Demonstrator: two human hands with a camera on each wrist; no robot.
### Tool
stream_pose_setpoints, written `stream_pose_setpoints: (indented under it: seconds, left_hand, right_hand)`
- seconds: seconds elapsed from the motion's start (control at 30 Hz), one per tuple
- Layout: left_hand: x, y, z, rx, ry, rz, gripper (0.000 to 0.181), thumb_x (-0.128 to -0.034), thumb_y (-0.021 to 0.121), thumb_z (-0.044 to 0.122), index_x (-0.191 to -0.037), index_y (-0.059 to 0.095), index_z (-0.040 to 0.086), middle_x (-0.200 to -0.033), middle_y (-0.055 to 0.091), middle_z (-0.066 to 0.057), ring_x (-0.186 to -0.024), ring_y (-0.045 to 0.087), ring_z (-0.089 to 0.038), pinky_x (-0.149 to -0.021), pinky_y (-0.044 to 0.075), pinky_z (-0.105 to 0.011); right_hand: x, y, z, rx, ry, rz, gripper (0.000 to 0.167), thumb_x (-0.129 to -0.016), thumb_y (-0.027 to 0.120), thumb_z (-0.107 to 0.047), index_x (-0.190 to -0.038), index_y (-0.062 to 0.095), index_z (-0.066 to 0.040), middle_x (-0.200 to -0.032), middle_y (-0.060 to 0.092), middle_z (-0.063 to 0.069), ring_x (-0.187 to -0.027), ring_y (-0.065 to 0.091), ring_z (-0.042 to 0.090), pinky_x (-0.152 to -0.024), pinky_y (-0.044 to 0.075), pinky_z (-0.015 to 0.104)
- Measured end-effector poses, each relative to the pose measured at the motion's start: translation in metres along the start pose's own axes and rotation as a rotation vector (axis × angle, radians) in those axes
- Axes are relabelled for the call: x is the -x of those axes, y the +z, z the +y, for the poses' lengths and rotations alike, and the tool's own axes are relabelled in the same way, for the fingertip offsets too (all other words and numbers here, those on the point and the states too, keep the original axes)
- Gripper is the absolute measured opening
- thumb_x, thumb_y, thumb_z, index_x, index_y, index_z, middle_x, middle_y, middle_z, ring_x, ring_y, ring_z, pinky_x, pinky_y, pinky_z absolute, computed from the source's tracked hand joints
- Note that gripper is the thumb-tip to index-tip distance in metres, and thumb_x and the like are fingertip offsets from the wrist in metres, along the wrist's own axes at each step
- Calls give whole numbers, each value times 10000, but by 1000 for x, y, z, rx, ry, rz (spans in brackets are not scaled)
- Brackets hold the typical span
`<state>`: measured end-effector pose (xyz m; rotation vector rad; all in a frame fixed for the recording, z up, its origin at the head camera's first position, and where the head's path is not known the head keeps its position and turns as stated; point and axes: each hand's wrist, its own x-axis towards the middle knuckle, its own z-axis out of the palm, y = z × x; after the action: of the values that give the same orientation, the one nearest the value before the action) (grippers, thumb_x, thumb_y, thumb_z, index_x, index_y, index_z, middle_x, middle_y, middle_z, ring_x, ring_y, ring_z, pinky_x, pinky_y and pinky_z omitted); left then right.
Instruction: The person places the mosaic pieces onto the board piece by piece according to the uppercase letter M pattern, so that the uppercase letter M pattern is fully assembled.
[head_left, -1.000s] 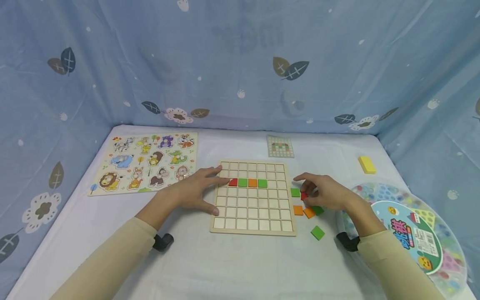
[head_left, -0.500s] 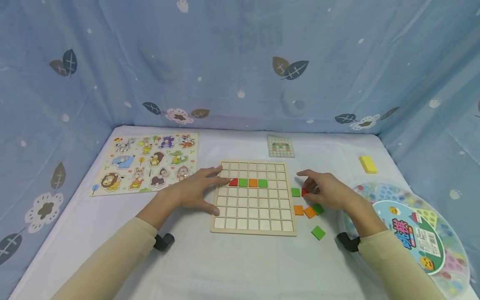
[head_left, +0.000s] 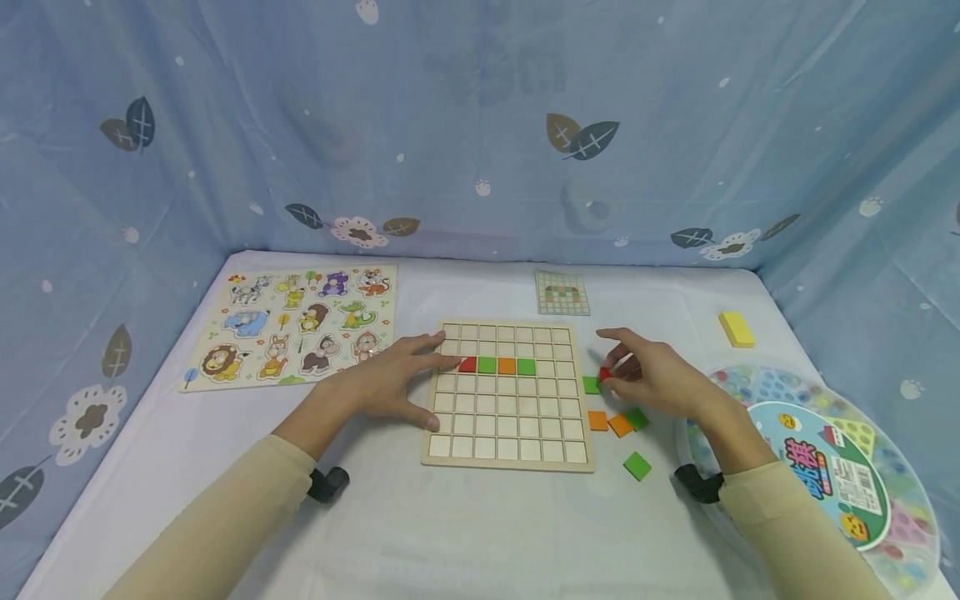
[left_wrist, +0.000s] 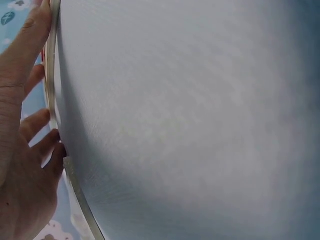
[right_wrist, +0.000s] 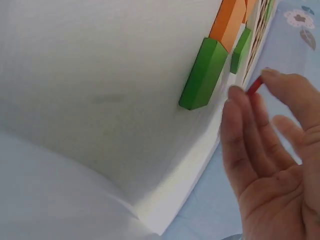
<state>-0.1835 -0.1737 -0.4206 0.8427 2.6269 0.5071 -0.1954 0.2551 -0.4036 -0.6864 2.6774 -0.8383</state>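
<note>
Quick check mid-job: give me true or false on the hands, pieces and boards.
The right hand pinches a red piece. True.
The left hand holds the yellow block. False: it is at the grid board's left edge.
Four pieces sit in one row of the grid board. True.
The leftmost piece in that row is green. False: it is red.
The animal puzzle is right of the grid board. False: it is left of it.

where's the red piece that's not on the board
In the head view, the red piece is pinched in the right hand, just right of the board and close by a green tile.
</note>
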Motion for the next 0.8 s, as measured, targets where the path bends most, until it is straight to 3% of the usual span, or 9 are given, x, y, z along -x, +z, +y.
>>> stream_pose_setpoints:
  seconds: [0.33, 0.8]
  left_hand:
    - [0, 0, 0, 2, 6, 10, 985, -721, 823, 682, -1561, 451, 324, -1726, 156, -55, -1578, 160, -343, -1222, 258, -604]
    - [1, 1, -2, 12, 17, 11, 994, -720, 814, 695, -1566, 443, 328, -1726, 157, -47, -1580, 155, -333, -1218, 273, -600]
  right_hand:
    - [-6, -2, -7, -44, -93, 56, 690, -926, 736, -26, -1528, 401, -53, -1128, 677, 56, -992, 712, 203, -877, 610, 373]
    - [-21, 4, -17, -86, -159, 38, 691, -936, 733, -26, -1539, 396, -56, -1151, 669, 75, -1024, 712, 221, -881, 607, 369]
